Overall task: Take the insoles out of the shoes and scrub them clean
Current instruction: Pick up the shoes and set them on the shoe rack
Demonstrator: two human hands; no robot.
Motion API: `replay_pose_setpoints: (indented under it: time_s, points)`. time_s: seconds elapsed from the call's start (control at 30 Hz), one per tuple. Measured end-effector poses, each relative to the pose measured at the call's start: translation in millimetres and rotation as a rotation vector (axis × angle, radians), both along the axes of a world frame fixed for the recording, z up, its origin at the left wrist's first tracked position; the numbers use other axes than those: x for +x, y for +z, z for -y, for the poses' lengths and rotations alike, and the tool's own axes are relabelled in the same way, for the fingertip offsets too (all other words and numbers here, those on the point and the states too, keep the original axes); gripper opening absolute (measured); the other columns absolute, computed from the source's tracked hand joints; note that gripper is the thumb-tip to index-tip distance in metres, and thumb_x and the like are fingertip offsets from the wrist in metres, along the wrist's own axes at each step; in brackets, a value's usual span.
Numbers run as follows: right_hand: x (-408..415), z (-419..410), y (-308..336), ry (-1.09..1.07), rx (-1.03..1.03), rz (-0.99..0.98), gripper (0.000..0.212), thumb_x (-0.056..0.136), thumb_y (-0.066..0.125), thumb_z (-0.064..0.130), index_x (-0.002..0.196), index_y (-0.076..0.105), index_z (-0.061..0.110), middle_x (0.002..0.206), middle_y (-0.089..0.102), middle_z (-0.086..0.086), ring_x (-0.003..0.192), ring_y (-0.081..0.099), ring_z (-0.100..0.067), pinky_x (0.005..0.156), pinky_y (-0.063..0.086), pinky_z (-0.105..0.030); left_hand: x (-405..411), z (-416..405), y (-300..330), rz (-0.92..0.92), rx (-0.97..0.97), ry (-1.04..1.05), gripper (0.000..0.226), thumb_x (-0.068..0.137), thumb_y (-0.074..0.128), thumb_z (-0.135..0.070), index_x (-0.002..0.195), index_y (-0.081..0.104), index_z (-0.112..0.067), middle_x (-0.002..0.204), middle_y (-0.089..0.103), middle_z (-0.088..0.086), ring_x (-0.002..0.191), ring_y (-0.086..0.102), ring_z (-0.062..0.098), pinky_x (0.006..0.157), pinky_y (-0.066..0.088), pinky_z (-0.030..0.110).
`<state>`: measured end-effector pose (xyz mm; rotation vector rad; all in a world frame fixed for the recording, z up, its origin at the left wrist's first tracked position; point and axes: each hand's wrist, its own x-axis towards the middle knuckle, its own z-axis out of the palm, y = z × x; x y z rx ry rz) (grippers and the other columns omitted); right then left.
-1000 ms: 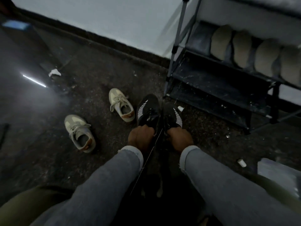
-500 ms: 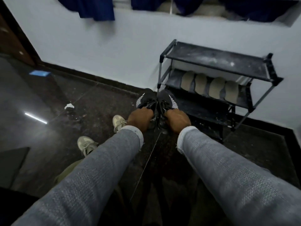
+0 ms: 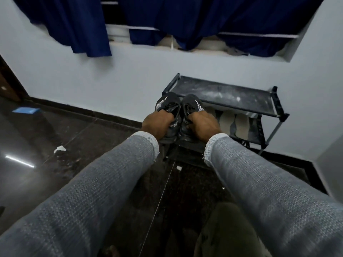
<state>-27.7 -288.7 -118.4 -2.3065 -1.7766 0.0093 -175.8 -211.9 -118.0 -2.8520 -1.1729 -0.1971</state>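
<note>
While both arms in grey knitted sleeves reach straight out toward twelve o'clock, each of the hands grips one black shoe. The left hand (image 3: 157, 123) is closed over the collar of the left shoe (image 3: 165, 105), fingers curled into or around its opening (the exact hold is hidden by the knuckles). The right hand (image 3: 203, 123) is clamped the same way on the right shoe (image 3: 193, 105). The two shoes are held side by side, touching or nearly so, toes pointing away toward the wall, with white stripes on their outer sides and pale lettering on the inner heel of each.

Just beyond the shoes, at about one o'clock, stands a black shoe rack (image 3: 222, 93) against the pale wall, its top shelf dusty. On the shelf beneath, at two o'clock from the hands, pale insoles (image 3: 241, 125) stand on edge in a row, leaning against the back; whether the held shoes have insoles inside cannot be told.

The floor (image 3: 46, 145) is dark and glossy. A crumpled white scrap (image 3: 59, 149) lies at nine o'clock, and a blue flat thing (image 3: 26, 110) lies farther off at ten o'clock, near the skirting. Dark blue curtains (image 3: 74, 25) hang over the window ledge at twelve o'clock.
</note>
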Motion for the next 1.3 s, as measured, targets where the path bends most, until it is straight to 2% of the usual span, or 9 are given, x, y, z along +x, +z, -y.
replay_pose_setpoints:
  time_s: [0.17, 0.33, 0.5, 0.6, 0.83, 1.07, 1.3]
  points:
    - [53, -44, 19, -0.025, 0.050, 0.037, 0.021, 0.089, 0.059, 0.024, 0.108, 0.065, 0.016, 0.112, 0.064, -0.017, 0.101, 0.061, -0.037, 0.084, 0.050, -0.039, 54, -48, 24, 0.019, 0.000, -0.043, 0.031, 0.093, 0.052, -0.026, 0.121, 0.057, -0.014, 0.120, 0.055, 0.018, 0.109, 0.056, 0.039, 0.086, 0.046, 0.041]
    - [107, -89, 25, -0.074, 0.077, 0.069, 0.016, 0.089, 0.060, 0.021, 0.100, 0.067, 0.012, 0.103, 0.067, -0.018, 0.094, 0.063, -0.036, 0.077, 0.049, -0.037, 111, -105, 26, 0.032, 0.047, -0.092, 0.028, 0.092, 0.056, -0.019, 0.119, 0.058, -0.014, 0.117, 0.058, 0.016, 0.107, 0.058, 0.038, 0.084, 0.047, 0.042]
    - [146, -135, 22, -0.127, 0.063, 0.061, 0.016, 0.090, 0.060, 0.021, 0.100, 0.067, 0.011, 0.104, 0.067, -0.019, 0.096, 0.063, -0.036, 0.076, 0.047, -0.035, 154, -156, 22, 0.064, 0.042, -0.124, 0.028, 0.091, 0.058, -0.016, 0.119, 0.058, -0.011, 0.117, 0.058, 0.018, 0.109, 0.057, 0.039, 0.086, 0.048, 0.045]
    - [159, -155, 14, -0.137, 0.071, 0.080, 0.016, 0.091, 0.057, 0.019, 0.099, 0.066, 0.009, 0.102, 0.066, -0.020, 0.093, 0.063, -0.037, 0.072, 0.045, -0.035, 172, -183, 17, 0.105, 0.063, -0.152, 0.023, 0.091, 0.055, -0.014, 0.113, 0.060, -0.009, 0.115, 0.059, 0.018, 0.106, 0.058, 0.038, 0.085, 0.045, 0.039]
    - [172, -181, 4, -0.121, 0.086, 0.148, 0.022, 0.094, 0.053, 0.017, 0.110, 0.064, 0.009, 0.109, 0.065, -0.020, 0.099, 0.062, -0.039, 0.075, 0.047, -0.037, 190, -222, 8, 0.124, 0.084, -0.158, 0.023, 0.091, 0.053, -0.018, 0.111, 0.057, -0.009, 0.113, 0.056, 0.018, 0.105, 0.054, 0.039, 0.085, 0.044, 0.042]
    - [177, -196, -3, -0.118, 0.105, 0.151, 0.021, 0.092, 0.055, 0.020, 0.110, 0.064, 0.014, 0.108, 0.065, -0.019, 0.099, 0.062, -0.039, 0.081, 0.053, -0.043, 197, -230, 1, 0.128, 0.105, -0.159, 0.021, 0.091, 0.053, -0.015, 0.111, 0.057, -0.011, 0.112, 0.057, 0.018, 0.104, 0.054, 0.038, 0.083, 0.044, 0.041]
    - [175, -194, -3, -0.121, 0.072, 0.156, 0.024, 0.092, 0.056, 0.020, 0.114, 0.062, 0.012, 0.114, 0.064, -0.018, 0.105, 0.061, -0.037, 0.082, 0.049, -0.040, 197, -235, -2, 0.105, 0.103, -0.171, 0.023, 0.090, 0.053, -0.016, 0.112, 0.055, -0.011, 0.112, 0.059, 0.017, 0.106, 0.054, 0.038, 0.084, 0.045, 0.042]
